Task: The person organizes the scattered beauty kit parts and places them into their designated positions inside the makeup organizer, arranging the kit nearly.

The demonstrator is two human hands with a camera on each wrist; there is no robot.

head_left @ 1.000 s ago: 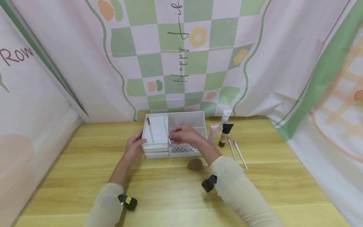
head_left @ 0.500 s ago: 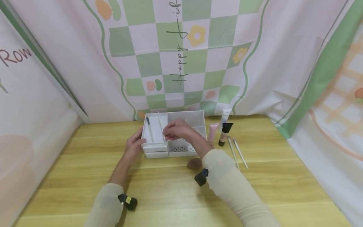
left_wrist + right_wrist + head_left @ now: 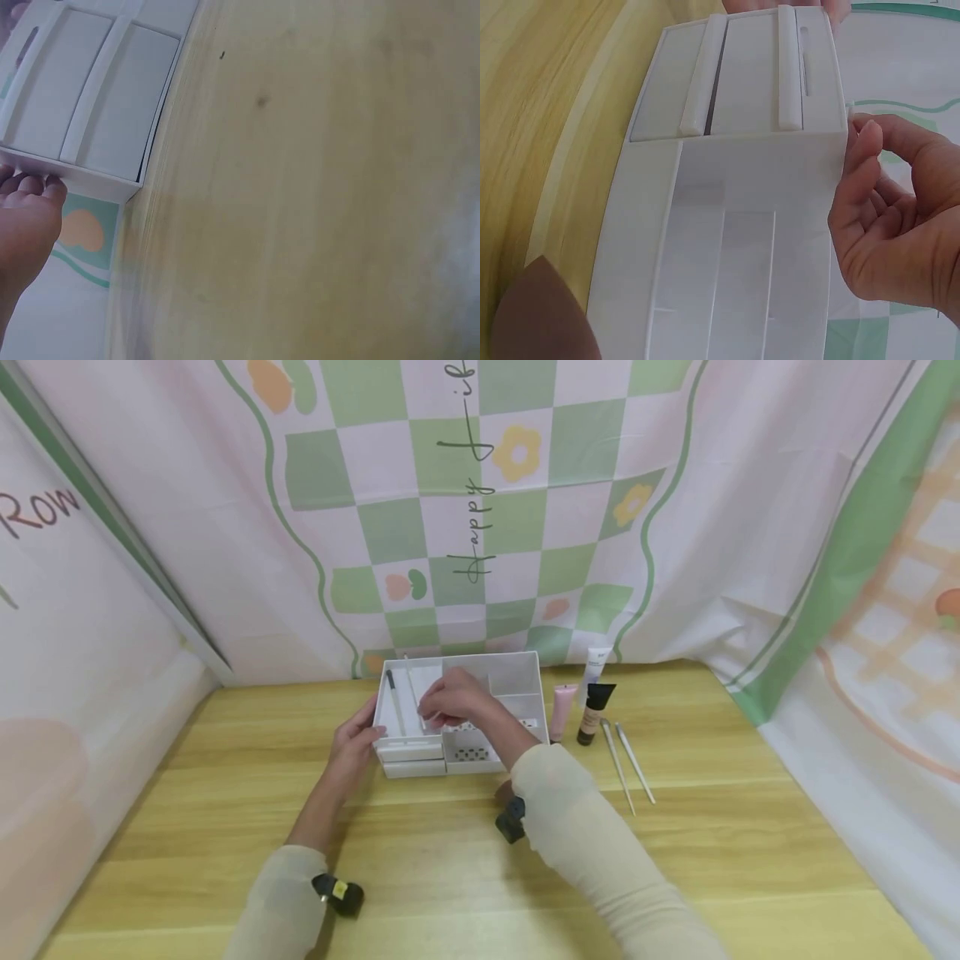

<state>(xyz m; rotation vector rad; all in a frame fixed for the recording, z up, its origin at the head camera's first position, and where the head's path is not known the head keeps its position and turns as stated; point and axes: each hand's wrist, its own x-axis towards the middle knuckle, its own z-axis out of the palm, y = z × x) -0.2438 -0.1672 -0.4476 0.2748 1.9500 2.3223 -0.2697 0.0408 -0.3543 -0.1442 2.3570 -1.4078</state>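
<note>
A white desktop organizer [image 3: 408, 753] with drawers on its left and open compartments on its right stands near the back of the table. My left hand [image 3: 354, 742] grips its left side, thumb at the upper front edge. Above the drawer section, my right hand [image 3: 456, 697] pinches a slim white makeup brush [image 3: 411, 681] near its lower end. Beside it a dark-tipped makeup brush [image 3: 396, 703] lies on the organizer's top. In the right wrist view, curled fingers of my right hand [image 3: 896, 217] are at the top edge; the held brush is mostly hidden there.
Right of the organizer stand a pink tube [image 3: 562, 712], a black-and-beige tube [image 3: 594, 714] and a white tube [image 3: 595, 670]. Two brushes [image 3: 636, 764] lie in front of them. A brown makeup sponge [image 3: 541, 319] sits before the organizer. A patterned curtain [image 3: 525, 527] hangs behind.
My right hand has carried the white brush leftward from the compartment divider to over the drawer section, near the dark-tipped brush. My left hand keeps its hold on the organizer.
</note>
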